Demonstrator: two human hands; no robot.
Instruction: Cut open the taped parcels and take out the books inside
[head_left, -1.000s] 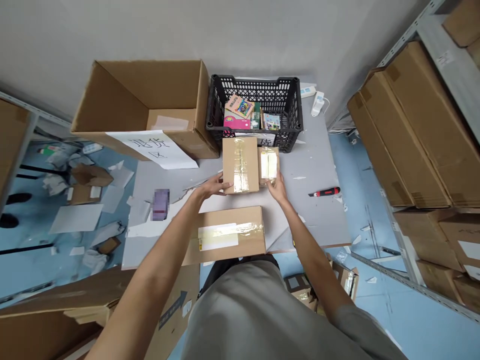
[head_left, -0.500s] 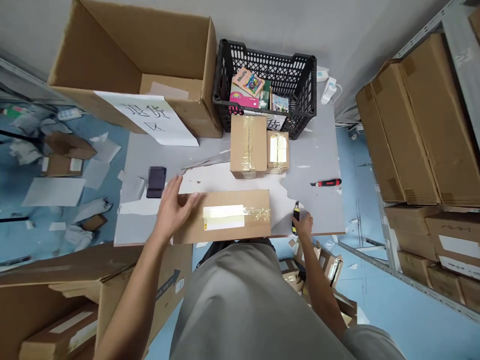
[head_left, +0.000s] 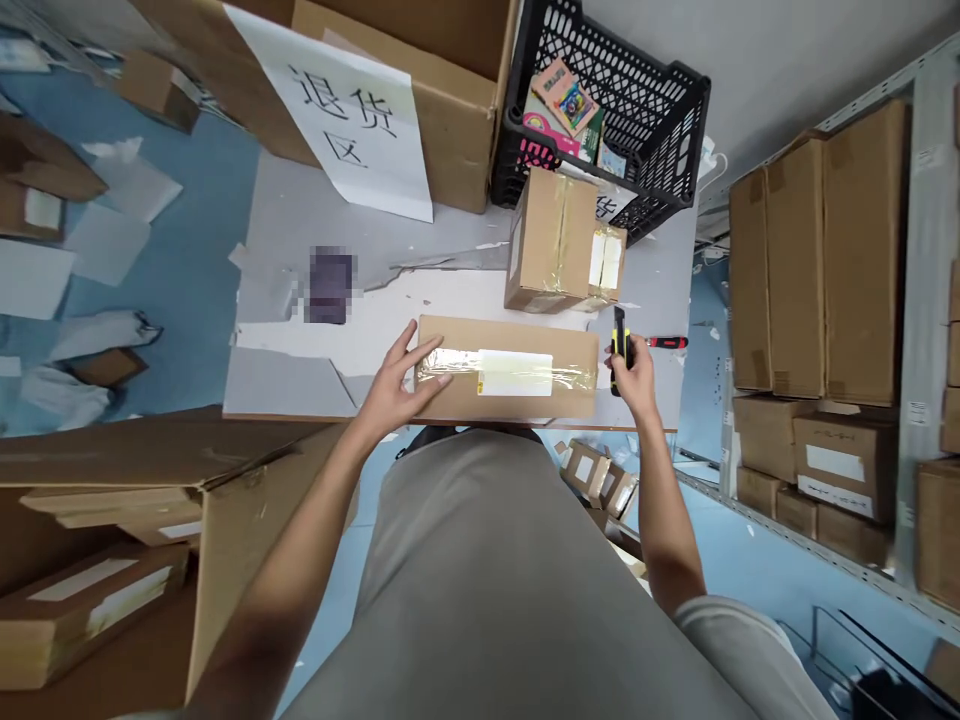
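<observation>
A long taped cardboard box (head_left: 517,410) with a white label lies along the table's front edge. My left hand (head_left: 394,385) rests on its left end, fingers spread over the tape and the corner. Just off the box's right end, my right hand (head_left: 636,378) is closed around a black and yellow utility knife (head_left: 619,350), which points away from me. Whether its blade is out is too small to tell. Behind the right hand lies a red and black utility knife (head_left: 667,342) on the table.
Two taped boxes, one larger (head_left: 559,240) and one small (head_left: 606,262), stand before a black crate (head_left: 675,130) of small packages. A big open carton (head_left: 457,140) with a paper sign is at the back left. A dark blurred object (head_left: 330,285) lies left. Shelves of cartons (head_left: 862,250) stand right.
The long box has turned slightly and now sits straighter along the table edge. My right hand has lifted the black and yellow knife and brought it near the box's right end. The view has shifted.
</observation>
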